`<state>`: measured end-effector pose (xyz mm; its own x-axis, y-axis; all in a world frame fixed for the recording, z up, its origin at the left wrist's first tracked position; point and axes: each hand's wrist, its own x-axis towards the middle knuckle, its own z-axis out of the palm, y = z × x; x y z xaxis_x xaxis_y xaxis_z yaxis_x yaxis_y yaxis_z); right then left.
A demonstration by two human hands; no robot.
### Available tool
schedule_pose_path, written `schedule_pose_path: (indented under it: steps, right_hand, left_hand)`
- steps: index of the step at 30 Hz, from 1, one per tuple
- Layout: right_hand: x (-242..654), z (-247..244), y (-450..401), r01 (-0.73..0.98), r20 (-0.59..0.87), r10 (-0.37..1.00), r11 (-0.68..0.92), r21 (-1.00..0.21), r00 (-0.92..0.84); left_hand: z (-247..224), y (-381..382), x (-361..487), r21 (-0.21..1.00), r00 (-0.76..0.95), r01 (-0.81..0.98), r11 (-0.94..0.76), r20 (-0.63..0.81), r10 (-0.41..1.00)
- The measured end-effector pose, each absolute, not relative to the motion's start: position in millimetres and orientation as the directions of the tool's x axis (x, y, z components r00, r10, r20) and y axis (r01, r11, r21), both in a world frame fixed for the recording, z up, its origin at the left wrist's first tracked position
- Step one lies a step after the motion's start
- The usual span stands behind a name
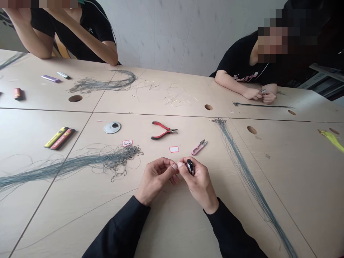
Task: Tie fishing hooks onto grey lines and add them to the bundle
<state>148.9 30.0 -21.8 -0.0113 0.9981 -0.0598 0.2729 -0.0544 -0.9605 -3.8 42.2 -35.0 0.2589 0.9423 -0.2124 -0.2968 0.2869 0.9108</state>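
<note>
Black-and-silver gadget (190, 167) sits at lower centre, gripped nearly upright in the right hand (199, 184), whose curled fingers hide most of its body. The left hand (156, 180) is half-closed just beside it, fingertips pinched toward it; whether they hold a fine line is too small to make out. Red-handled pliers (163, 130) and pink thread snips (199, 147) lie above on the table (282, 200).

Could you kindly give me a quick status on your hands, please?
Right hand holding small black-and-silver object; left hand touching right hand; pink snips just ahead.
</note>
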Motion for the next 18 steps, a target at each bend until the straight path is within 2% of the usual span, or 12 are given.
schedule_pose_path:
  steps: [18]
  right_hand:
    - [146.9,-20.5,29.2,0.27,-0.065,0.996,-0.047,-0.962,-0.056]
  left_hand:
    - [-39.0,40.8,-4.6,0.941,0.239,-0.248,0.232,-0.172,0.956]
